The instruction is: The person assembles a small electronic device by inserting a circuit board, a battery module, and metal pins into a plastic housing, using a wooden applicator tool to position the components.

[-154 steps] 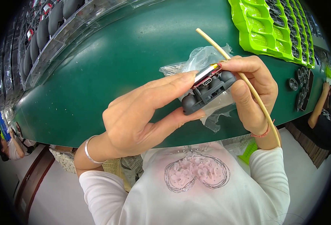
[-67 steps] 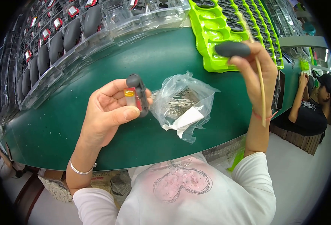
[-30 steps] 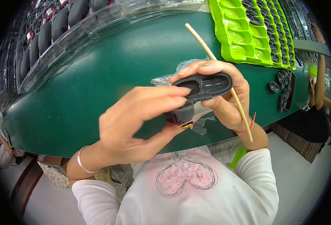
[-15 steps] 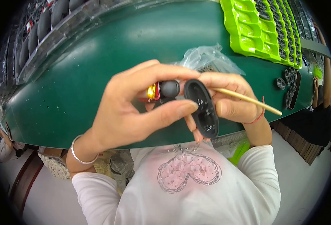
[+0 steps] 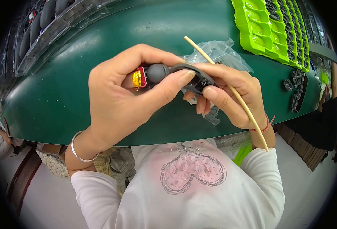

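Between both my hands is a black oval plastic shell (image 5: 204,81), tilted, with its hollow side partly showing. My left hand (image 5: 117,95) pinches its left end between thumb and fingers. Within that hand's curve sits a rounded black part (image 5: 157,73), beside a small red piece wrapped in shiny yellow tape (image 5: 138,78). Whether these join the shell, I cannot tell. My right hand (image 5: 239,89) grips the shell's right end with thumb and fingertips. A thin wooden stick (image 5: 248,110) also rests in it, slanting from beyond the index finger down across the palm to the sleeve.
Behind my right hand a crumpled clear plastic bag (image 5: 229,53) lies on the green table (image 5: 54,110). A bright green tray (image 5: 258,38) of black parts stands at the far right, with loose round black parts (image 5: 296,82) nearer. Clear trays (image 5: 50,42) hold dark parts at upper left.
The shell has tipped from nearly upright to a flatter slant and risen slightly. The wooden stick has swung, its near end now pointing down toward my right sleeve. Both hands still hold on.
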Demonstrator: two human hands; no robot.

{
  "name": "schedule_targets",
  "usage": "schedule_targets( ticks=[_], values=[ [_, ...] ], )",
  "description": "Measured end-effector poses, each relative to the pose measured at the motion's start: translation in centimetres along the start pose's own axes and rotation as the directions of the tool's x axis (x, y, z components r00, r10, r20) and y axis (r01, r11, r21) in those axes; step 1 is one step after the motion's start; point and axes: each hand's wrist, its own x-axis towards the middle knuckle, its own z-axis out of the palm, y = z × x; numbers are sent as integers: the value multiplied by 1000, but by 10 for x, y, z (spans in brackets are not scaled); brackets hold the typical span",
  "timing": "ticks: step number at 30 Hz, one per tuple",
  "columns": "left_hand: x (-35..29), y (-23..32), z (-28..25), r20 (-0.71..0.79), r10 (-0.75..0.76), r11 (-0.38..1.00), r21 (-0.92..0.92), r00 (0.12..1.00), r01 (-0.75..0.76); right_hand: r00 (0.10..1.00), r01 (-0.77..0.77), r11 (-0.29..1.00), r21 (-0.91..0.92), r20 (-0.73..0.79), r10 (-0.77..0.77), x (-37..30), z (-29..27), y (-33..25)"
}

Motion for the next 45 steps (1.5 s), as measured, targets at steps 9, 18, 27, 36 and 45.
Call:
schedule_targets(
  ticks=[9,18,27,36,45],
  values=[
    [2,3,4,70,-144,989,24,987,143,989,89,956,-279,-85,-117,0,2,-1],
    [5,-1,6,71,-139,985,-92,988,146,989,57,981,-187,-126,-81,1,2,-9],
    [9,6,-6,48,-446,886,-114,894,449,990,-134,933,334,15,137,1,-14,-4],
    [5,3,3,159,-261,937,-197,952,289,989,-134,916,379,103,103,2,-13,-1],
    [4,8,8,147,-273,936,-187,951,298,989,-127,894,430,120,83,3,-11,2]
  ],
)
